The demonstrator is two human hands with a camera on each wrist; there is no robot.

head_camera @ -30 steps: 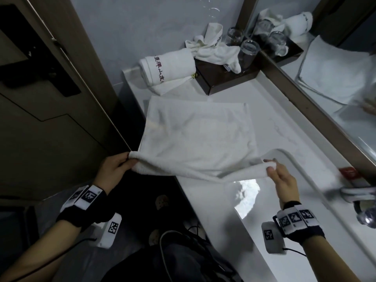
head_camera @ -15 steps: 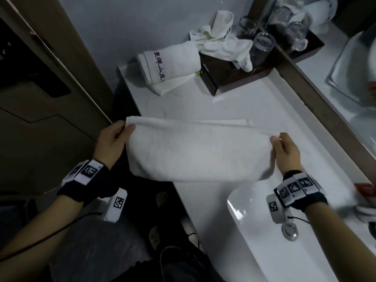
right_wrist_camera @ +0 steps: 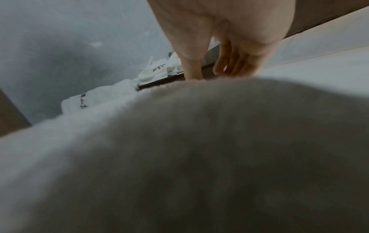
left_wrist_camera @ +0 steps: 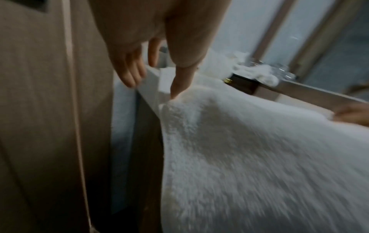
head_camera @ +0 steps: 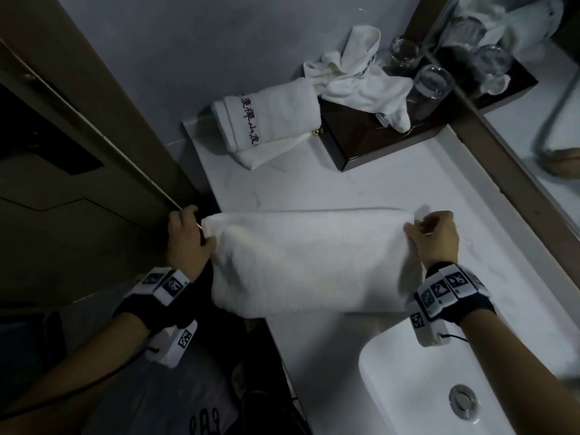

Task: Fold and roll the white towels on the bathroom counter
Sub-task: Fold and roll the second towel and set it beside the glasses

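A folded white towel (head_camera: 310, 262) lies across the counter's (head_camera: 361, 189) front edge, and its left part hangs over that edge. My left hand (head_camera: 191, 240) is at the towel's left end. In the left wrist view its thumb (left_wrist_camera: 177, 88) touches the towel's (left_wrist_camera: 259, 157) corner while the other fingers (left_wrist_camera: 131, 74) hang loose beside it. At the right end, my right hand (head_camera: 434, 237) pinches the top corner; the towel (right_wrist_camera: 179, 157) hides its fingertips from the right wrist camera. A rolled towel (head_camera: 270, 120) with embroidered lettering lies at the counter's back. A crumpled towel (head_camera: 361, 80) lies behind it.
A dark wooden tray (head_camera: 376, 146) at the back carries the crumpled towel and two glasses (head_camera: 433, 83). The sink basin (head_camera: 423, 387) is near right, with its drain (head_camera: 464, 401). A mirror (head_camera: 533, 127) runs along the right. A wooden door (head_camera: 78, 199) stands close on the left.
Both hands brought the towel's near edge over to the far edge, folding it in half. The fold has come down on the counter, and my left fingers have loosened.
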